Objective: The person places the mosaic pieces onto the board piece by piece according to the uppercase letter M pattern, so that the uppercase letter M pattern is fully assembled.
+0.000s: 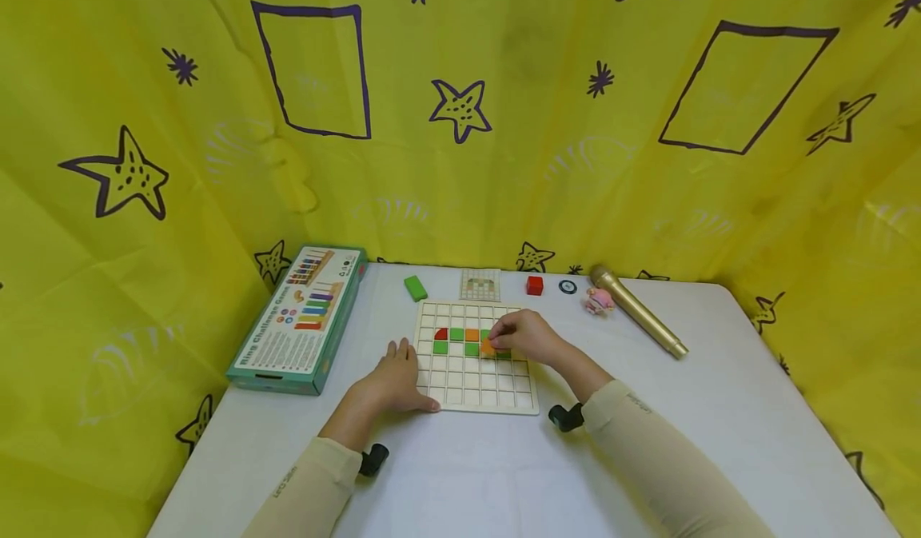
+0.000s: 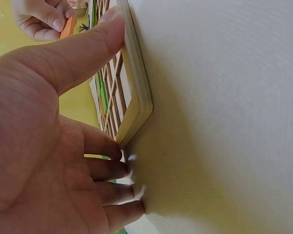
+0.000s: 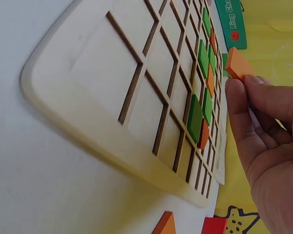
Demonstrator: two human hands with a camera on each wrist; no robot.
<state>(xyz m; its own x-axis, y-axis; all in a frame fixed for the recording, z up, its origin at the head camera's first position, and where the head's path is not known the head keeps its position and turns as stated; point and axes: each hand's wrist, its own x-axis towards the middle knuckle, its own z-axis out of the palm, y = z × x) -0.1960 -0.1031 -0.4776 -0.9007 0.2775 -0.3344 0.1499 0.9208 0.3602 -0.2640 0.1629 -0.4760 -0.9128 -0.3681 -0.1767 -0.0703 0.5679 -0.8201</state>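
One wooden grid board [image 1: 476, 398] lies on the counter [image 1: 719, 410]. On the board: three green tiles [image 1: 456, 334], one red tile [image 1: 441, 334], one orange tile [image 1: 472, 334]. Beyond the board: one green block [image 1: 415, 288], one red block [image 1: 534, 285], one pattern card [image 1: 480, 284], one microphone [image 1: 637, 311]. Left of the board: one game box [image 1: 301, 317].

In the head view the right hand [image 1: 528, 335] covers the board [image 1: 476, 398] cells beneath its fingers [image 1: 504, 332], and only an edge of the orange tile [image 1: 487, 348] shows. The card [image 1: 480, 284] beyond the fingers is too small to read. The left wrist view cuts off the left hand [image 2: 44, 136].
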